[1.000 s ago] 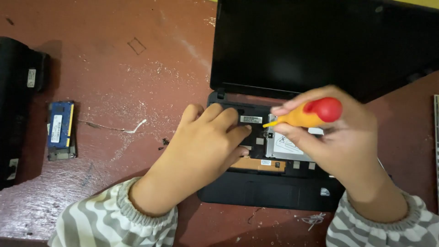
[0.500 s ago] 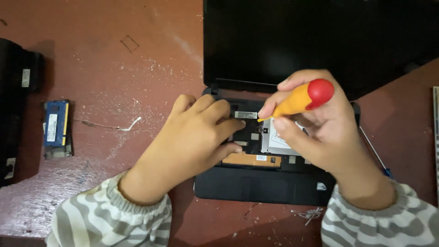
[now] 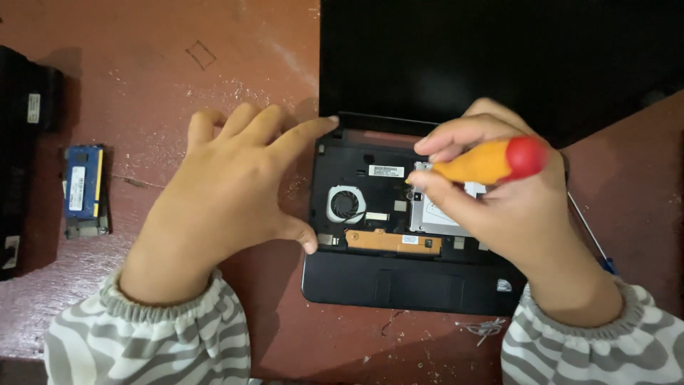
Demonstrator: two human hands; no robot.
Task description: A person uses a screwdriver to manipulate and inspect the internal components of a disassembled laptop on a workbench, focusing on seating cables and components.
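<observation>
A small black laptop (image 3: 399, 281) lies open on the reddish-brown table with its keyboard removed, showing a round fan (image 3: 345, 204), an orange strip (image 3: 392, 241) and a silver drive (image 3: 438, 217). My right hand (image 3: 513, 207) grips an orange screwdriver with a red cap (image 3: 491, 160), its tip down at the drive's left edge. My left hand (image 3: 228, 192) is spread flat on the table, thumb and forefinger touching the laptop's left edge. The dark screen (image 3: 499, 57) leans back behind.
Two blue memory modules (image 3: 84, 189) lie at the left, next to a black object (image 3: 21, 157) at the table's left edge. A thin blue-handled tool (image 3: 591, 239) lies right of the laptop. Small debris (image 3: 484, 328) sits near the front edge.
My left hand has slid left off the laptop's open base onto the table, uncovering the fan. My right hand keeps the screwdriver at the drive.
</observation>
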